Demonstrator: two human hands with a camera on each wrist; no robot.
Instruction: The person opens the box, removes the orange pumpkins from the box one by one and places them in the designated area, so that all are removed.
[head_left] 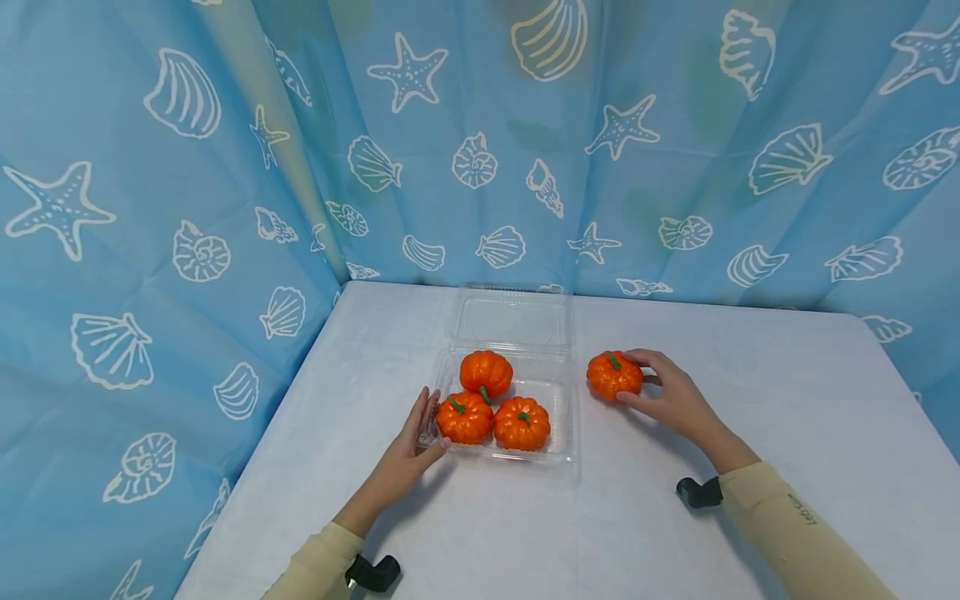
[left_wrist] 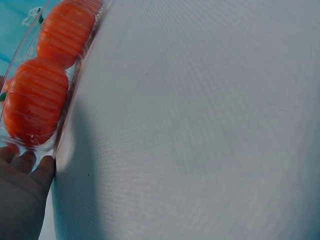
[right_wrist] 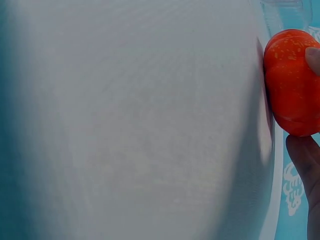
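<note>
A clear plastic clamshell box [head_left: 561, 417] lies on the table with its lid folded back. Three small orange toy pumpkins sit in its tray: one at the back [head_left: 486, 372], one at front left [head_left: 464, 418] and one at front right [head_left: 522, 423]. At the box's front left corner is my left hand [head_left: 408, 454], its extended fingers [left_wrist: 44, 172] against the side wall. To the right of the box, my right hand [head_left: 671, 400] grips another orange toy pumpkin [head_left: 613, 375] between thumb and fingers, its green stem facing up. In the right wrist view this pumpkin [right_wrist: 290, 85] is low over the table.
The transparent lid [head_left: 512, 321] reaches back toward the table's far edge. A white cloth covers the table [head_left: 750, 367]. Blue curtains [head_left: 480, 108] with shell and starfish prints hang behind it and on the left. Black wrist mounts [head_left: 697, 493] project beside both sleeves.
</note>
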